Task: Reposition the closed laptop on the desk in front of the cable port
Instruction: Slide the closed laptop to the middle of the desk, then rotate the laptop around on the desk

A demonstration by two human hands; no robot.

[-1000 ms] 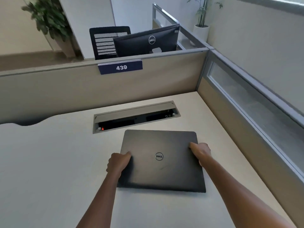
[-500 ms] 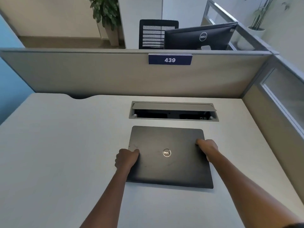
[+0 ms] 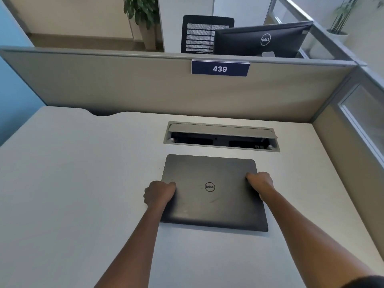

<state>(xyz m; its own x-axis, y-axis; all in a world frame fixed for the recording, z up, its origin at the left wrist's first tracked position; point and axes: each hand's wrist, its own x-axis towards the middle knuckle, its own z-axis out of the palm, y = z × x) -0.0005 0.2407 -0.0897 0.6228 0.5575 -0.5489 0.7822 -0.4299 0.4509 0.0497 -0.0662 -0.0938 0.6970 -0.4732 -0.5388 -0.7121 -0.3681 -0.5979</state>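
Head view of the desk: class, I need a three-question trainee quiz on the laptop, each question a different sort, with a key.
1. True or false: the laptop is open.
2. Which hands hold it? A) left hand only B) right hand only C) both
3. Fill in: the sign on the partition reads ___.

Key: 1 false, it lies closed just in front of the cable port. 2 C, one hand grips each side edge. 3 439.
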